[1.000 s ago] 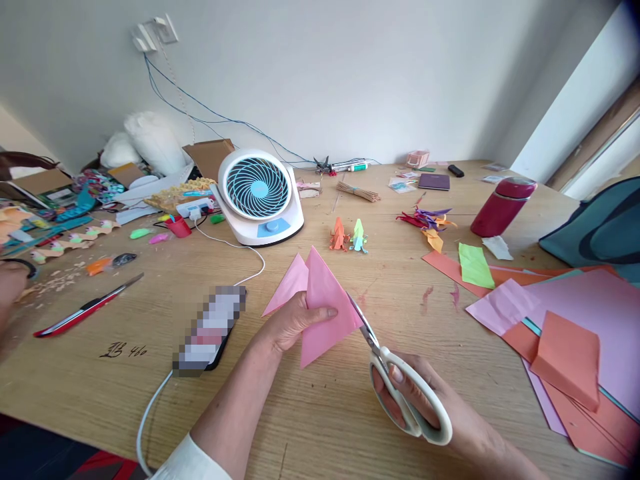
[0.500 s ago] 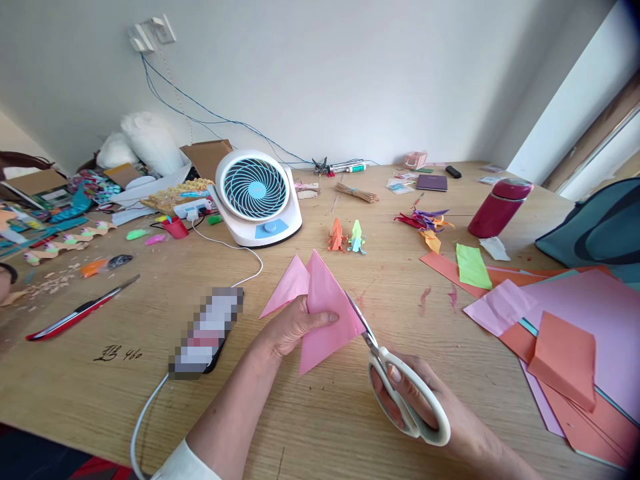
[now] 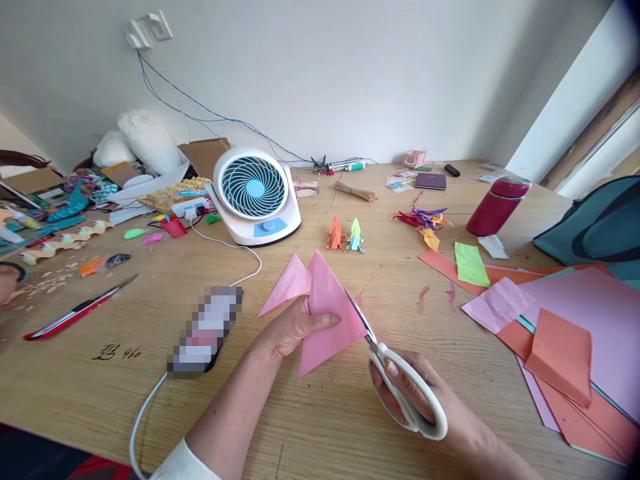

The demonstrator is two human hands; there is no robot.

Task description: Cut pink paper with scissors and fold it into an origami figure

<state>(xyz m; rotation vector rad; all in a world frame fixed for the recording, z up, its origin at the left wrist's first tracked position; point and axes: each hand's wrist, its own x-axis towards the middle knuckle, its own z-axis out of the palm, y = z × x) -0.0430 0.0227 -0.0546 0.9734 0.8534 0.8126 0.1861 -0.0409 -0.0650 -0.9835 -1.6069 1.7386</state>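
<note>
Nearest us, right of the lower centre of the frame, we see the right hand, its grip wrapped through the loops of white-handled metal scissors. Left of it, our left hand reaches in from the bottom edge, its grip pinching a folded pink paper triangle at the frame's centre, thumb flat on the front. One scissor blade lies along the triangle's right edge, and the paper's right corner touches the blades. A second pink pointed flap shows just behind; we cannot tell whether it belongs to the same piece.

All this is just above the wooden worktop. At centre left lies a dark-cased phone with a blurred screen. In the lower right, a salmon-orange folded paper rests on coloured sheets. Toward the left edge lies a red-and-black slim blade tool.

Farther off, near the centre, an orange paper figure and a pale green paper figure stand side by side. Beyond them, we have a white round fan upper left of centre and a crimson bottle at upper right.
</note>
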